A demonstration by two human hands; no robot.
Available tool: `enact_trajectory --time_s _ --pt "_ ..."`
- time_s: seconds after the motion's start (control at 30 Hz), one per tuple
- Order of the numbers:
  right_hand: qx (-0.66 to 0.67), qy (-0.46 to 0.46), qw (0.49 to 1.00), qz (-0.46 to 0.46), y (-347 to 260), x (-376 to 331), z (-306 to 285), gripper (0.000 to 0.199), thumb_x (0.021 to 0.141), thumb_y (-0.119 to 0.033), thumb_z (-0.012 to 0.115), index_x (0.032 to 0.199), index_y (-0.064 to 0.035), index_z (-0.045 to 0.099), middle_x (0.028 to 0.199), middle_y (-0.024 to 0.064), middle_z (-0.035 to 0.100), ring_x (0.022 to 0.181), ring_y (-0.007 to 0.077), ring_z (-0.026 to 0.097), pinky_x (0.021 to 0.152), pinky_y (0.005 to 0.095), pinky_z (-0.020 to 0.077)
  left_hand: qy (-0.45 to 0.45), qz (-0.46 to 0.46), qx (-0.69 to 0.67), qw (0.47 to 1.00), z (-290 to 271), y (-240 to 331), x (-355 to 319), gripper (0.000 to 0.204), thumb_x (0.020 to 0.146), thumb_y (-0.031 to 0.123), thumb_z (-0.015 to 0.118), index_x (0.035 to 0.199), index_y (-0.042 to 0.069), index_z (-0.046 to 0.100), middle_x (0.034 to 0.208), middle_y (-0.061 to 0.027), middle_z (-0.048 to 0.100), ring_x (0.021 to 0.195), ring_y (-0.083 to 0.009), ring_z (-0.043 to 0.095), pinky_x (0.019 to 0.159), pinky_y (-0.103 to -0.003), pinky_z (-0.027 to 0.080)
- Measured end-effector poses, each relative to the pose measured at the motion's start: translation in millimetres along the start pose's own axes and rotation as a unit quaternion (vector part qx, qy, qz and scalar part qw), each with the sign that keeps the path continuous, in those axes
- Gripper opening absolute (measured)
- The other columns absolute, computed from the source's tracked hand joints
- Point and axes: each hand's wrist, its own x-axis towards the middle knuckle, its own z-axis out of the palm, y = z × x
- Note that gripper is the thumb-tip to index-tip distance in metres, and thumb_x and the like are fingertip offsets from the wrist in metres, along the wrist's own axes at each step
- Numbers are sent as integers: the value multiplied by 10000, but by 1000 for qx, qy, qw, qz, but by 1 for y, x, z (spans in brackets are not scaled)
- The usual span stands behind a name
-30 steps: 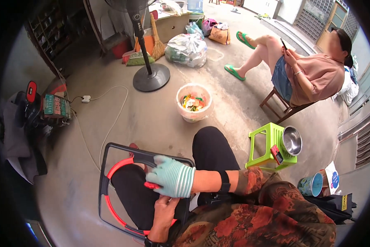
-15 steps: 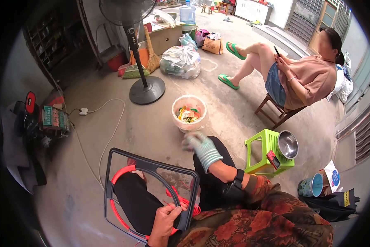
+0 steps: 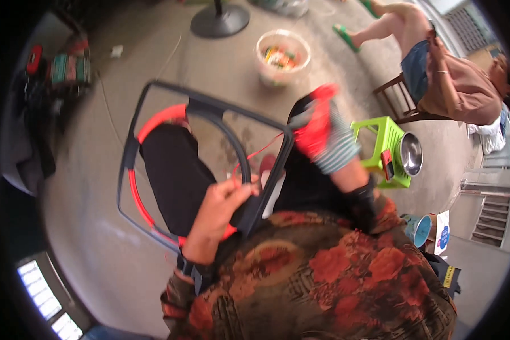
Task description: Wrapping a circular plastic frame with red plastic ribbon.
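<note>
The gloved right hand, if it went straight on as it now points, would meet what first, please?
Probably the pale bucket on the floor, though the gloved right hand is blurred and may pass above it.

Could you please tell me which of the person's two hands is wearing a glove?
The right hand: it wears a striped glove, with red cord bunched against it. The left hand, pinching the black-and-red frame, has none.

Before you, the floor (image 3: 90, 187) carries the fan base (image 3: 219, 22) toward its far edge, the bucket (image 3: 274, 78) nearer you, and the stool (image 3: 390, 136) toward its right-hand edge.
</note>
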Motion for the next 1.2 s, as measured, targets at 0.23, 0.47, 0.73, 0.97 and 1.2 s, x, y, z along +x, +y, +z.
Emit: enact_trajectory --time_s 0.23,0.47,0.73,0.97,1.2 --pt "-46 -179 982 47 -66 -53 -10 391 959 -394 384 1000 -20 490 626 -15 430 409 53 373 450 231 359 9 -114 -91 989 -2 3 -5 117 858 95 595 885 -13 628 775 -36 635 650 -72 590 611 -194 483" --pt "-205 44 977 43 -58 -58 -25 494 933 -459 408 1111 -7 500 625 -27 451 419 50 364 414 221 328 30 -34 -109 993 -3 -9 -13 148 804 -2 644 941 -34 598 844 -63 642 728 -83 602 668 -206 494" --pt "-362 133 920 75 -19 -50 14 400 894 -341 509 1106 -3 534 807 33 591 675 143 552 618 277 479 33 -54 -104 993 -10 -14 -9 75 815 -20 602 886 -43 612 826 -94 652 692 -108 623 642 -214 516" --pt "-464 -108 836 271 42 -21 -12 577 780 -195 678 1285 -41 445 1026 41 609 949 115 569 830 268 463 -29 -54 -124 990 -4 0 -16 81 814 -18 593 888 -37 620 850 -99 657 740 -114 626 698 -228 514" --pt "-660 -239 657 273 75 15 32 559 770 -372 683 1154 6 532 1036 67 604 932 130 567 828 265 450 -19 0 -51 999 -2 6 -14 285 873 253 601 772 -13 625 664 -6 579 591 -46 513 544 -197 405"
